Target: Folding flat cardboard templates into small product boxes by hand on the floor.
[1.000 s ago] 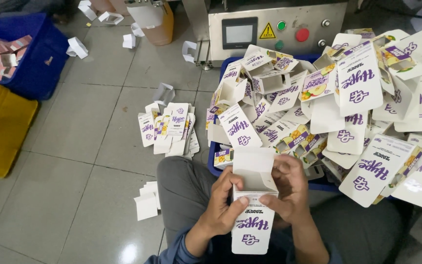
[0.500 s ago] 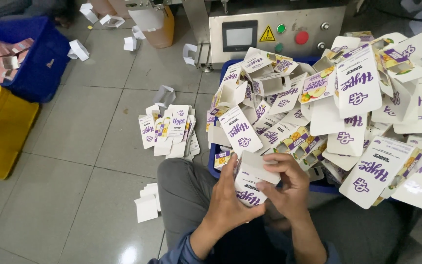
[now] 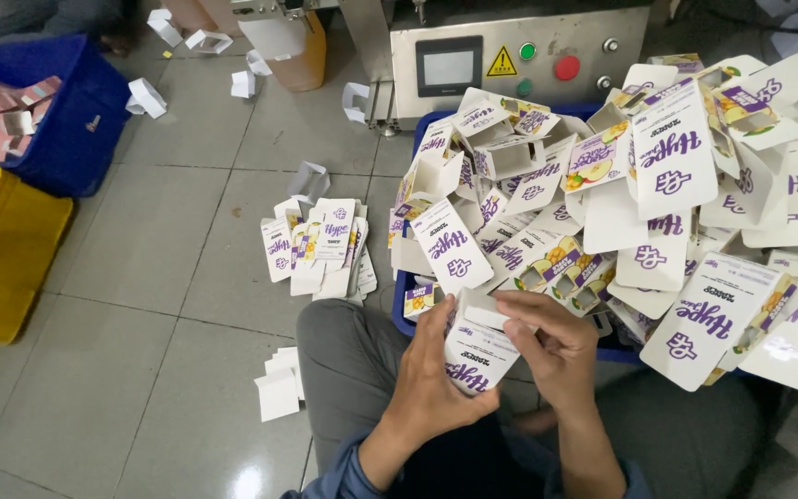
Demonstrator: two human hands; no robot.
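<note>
Both hands — left hand (image 3: 436, 388), right hand (image 3: 556, 346) — half-hide white carton (image 3: 475, 356).

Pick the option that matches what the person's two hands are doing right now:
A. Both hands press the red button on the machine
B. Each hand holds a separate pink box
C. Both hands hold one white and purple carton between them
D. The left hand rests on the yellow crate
C: the left hand and the right hand both grip a single white and purple carton above the lap.
</note>
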